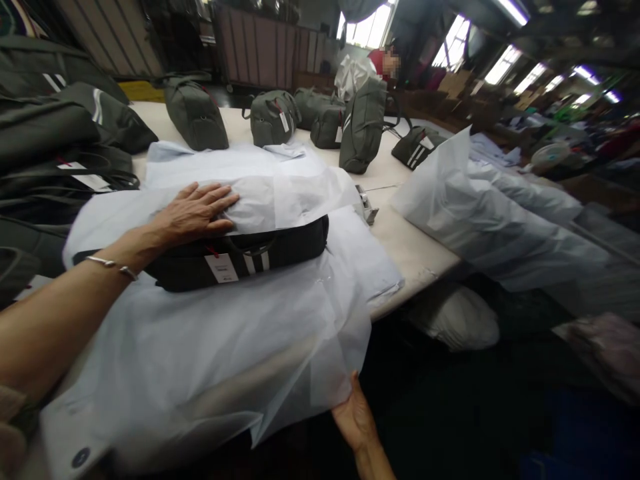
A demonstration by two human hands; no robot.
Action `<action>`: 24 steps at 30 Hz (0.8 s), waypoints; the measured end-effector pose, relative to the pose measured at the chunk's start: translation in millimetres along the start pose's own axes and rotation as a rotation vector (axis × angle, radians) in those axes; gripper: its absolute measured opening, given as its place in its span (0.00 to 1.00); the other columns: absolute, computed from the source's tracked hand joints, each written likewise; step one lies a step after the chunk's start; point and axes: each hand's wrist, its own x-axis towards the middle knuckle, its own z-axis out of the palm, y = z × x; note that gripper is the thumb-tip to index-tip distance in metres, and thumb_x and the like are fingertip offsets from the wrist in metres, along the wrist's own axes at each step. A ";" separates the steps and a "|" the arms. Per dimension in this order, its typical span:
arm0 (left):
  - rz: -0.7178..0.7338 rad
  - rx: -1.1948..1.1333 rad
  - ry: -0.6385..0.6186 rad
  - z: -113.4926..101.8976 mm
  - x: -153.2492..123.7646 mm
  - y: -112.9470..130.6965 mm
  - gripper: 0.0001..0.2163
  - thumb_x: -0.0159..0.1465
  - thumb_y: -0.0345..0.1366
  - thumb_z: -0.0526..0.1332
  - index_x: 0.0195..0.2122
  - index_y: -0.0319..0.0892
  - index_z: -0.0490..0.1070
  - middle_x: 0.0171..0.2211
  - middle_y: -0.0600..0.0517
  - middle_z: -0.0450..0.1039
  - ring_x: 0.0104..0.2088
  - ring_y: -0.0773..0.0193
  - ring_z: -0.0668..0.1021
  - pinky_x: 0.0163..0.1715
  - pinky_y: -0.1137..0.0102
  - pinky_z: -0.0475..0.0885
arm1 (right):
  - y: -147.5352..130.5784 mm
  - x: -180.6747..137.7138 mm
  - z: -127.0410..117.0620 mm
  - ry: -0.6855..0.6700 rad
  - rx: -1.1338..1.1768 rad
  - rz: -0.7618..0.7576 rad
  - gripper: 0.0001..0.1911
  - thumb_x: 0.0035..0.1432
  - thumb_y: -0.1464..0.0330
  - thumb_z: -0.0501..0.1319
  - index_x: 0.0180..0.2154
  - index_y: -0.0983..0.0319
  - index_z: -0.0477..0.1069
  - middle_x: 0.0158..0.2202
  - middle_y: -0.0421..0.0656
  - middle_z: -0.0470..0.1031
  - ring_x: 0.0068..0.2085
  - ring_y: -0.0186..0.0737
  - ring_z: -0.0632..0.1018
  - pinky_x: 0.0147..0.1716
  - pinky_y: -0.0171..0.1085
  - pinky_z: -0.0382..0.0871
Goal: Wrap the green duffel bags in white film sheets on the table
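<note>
A dark grey-green duffel bag (295,248) with two white stripes and a white hang tag (221,268) lies on its side among translucent white wrapping sheets. My left hand (200,212) rests flat, fingers stretched out, on the upper sheet (255,200) that covers the top of the bag. Low on the right, my right hand (355,415) grips the edge of the lower wrapping sheet (240,333), with the thumb above and the other fingers hidden under it. This sheet spreads toward me over the table's front edge.
More grey-green bags (195,113) stand along the back of the pale table (420,243), and several are piled (45,133) at the left. Filled translucent packages (500,207) lie at the right. A person (383,63) is beyond the table. A whitish bundle (457,317) sits below.
</note>
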 end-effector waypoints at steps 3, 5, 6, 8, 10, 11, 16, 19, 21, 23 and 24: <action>0.008 0.004 -0.005 2.1 1.1 -1.3 0.30 0.70 0.53 0.47 0.70 0.49 0.47 0.70 0.46 0.49 0.70 0.52 0.49 0.67 0.51 0.38 | 1.3 -15.9 1.8 0.041 -0.023 -0.014 0.24 0.41 0.62 0.77 0.41 0.61 0.76 0.43 0.42 0.82 0.46 0.41 0.80 0.51 0.42 0.75; 0.003 0.021 -0.007 1.8 1.8 -0.4 0.30 0.70 0.53 0.47 0.70 0.47 0.49 0.70 0.45 0.49 0.70 0.52 0.49 0.66 0.52 0.37 | -1.6 -26.5 7.0 0.089 -0.052 -0.045 0.24 0.41 0.65 0.77 0.41 0.62 0.75 0.41 0.42 0.82 0.44 0.40 0.81 0.49 0.42 0.76; -0.002 0.029 -0.005 0.9 1.8 0.5 0.30 0.70 0.53 0.47 0.69 0.46 0.49 0.70 0.44 0.49 0.70 0.52 0.49 0.66 0.52 0.37 | -4.8 -31.7 10.9 0.098 -0.075 -0.069 0.25 0.41 0.65 0.77 0.42 0.62 0.75 0.42 0.43 0.82 0.44 0.41 0.81 0.47 0.42 0.77; -0.017 0.038 -0.013 -2.3 0.8 3.4 0.30 0.70 0.52 0.48 0.69 0.44 0.50 0.70 0.43 0.49 0.70 0.52 0.49 0.66 0.52 0.37 | -15.2 -40.8 20.7 0.110 -0.133 -0.127 0.28 0.40 0.65 0.78 0.44 0.62 0.74 0.42 0.43 0.82 0.43 0.42 0.81 0.45 0.43 0.78; -0.030 0.035 -0.030 -6.7 -1.8 6.9 0.29 0.70 0.50 0.50 0.69 0.44 0.50 0.70 0.43 0.49 0.70 0.53 0.50 0.66 0.52 0.37 | -31.9 -46.5 33.5 0.117 -0.202 -0.170 0.30 0.37 0.63 0.78 0.43 0.61 0.74 0.42 0.43 0.82 0.42 0.45 0.81 0.45 0.44 0.79; -0.033 0.029 -0.034 -8.7 -3.3 8.4 0.29 0.70 0.50 0.50 0.69 0.45 0.50 0.70 0.43 0.49 0.70 0.53 0.50 0.66 0.52 0.37 | -42.3 -47.6 42.1 0.109 -0.251 -0.176 0.30 0.36 0.61 0.78 0.42 0.61 0.74 0.41 0.43 0.82 0.43 0.47 0.81 0.45 0.45 0.79; -0.003 -0.033 0.042 -10.6 -8.6 9.8 0.29 0.70 0.49 0.55 0.68 0.46 0.53 0.69 0.42 0.52 0.69 0.53 0.52 0.66 0.51 0.38 | -92.3 -44.9 139.0 -0.119 -0.480 -0.267 0.28 0.42 0.55 0.74 0.45 0.62 0.76 0.45 0.48 0.80 0.53 0.55 0.77 0.50 0.51 0.76; -0.004 -0.078 0.101 -6.9 -11.5 8.7 0.29 0.68 0.48 0.58 0.68 0.46 0.55 0.68 0.42 0.54 0.69 0.51 0.54 0.66 0.50 0.39 | -99.4 -43.4 238.2 -0.279 -0.490 -0.347 0.28 0.49 0.56 0.71 0.48 0.63 0.74 0.46 0.48 0.80 0.52 0.52 0.77 0.51 0.49 0.75; -0.008 -0.107 0.129 -4.4 -14.3 9.1 0.30 0.67 0.47 0.60 0.67 0.46 0.56 0.68 0.42 0.55 0.69 0.50 0.54 0.66 0.50 0.40 | -95.3 -36.1 305.8 -0.372 -0.499 -0.356 0.25 0.53 0.58 0.69 0.49 0.64 0.73 0.44 0.46 0.81 0.49 0.48 0.79 0.50 0.46 0.76; -0.003 -0.138 0.163 -2.4 -16.9 10.1 0.30 0.66 0.48 0.61 0.67 0.47 0.56 0.68 0.43 0.56 0.68 0.50 0.55 0.66 0.50 0.40 | -89.4 -20.1 366.2 -0.397 -0.473 -0.371 0.20 0.54 0.63 0.69 0.48 0.63 0.73 0.40 0.42 0.81 0.43 0.42 0.81 0.45 0.42 0.77; 0.002 -0.154 0.183 -1.7 -17.9 10.4 0.30 0.66 0.48 0.62 0.67 0.47 0.56 0.67 0.43 0.56 0.68 0.51 0.55 0.66 0.50 0.40 | -86.7 -9.2 392.8 -0.388 -0.454 -0.386 0.17 0.54 0.66 0.68 0.46 0.62 0.73 0.37 0.40 0.81 0.38 0.39 0.82 0.42 0.39 0.78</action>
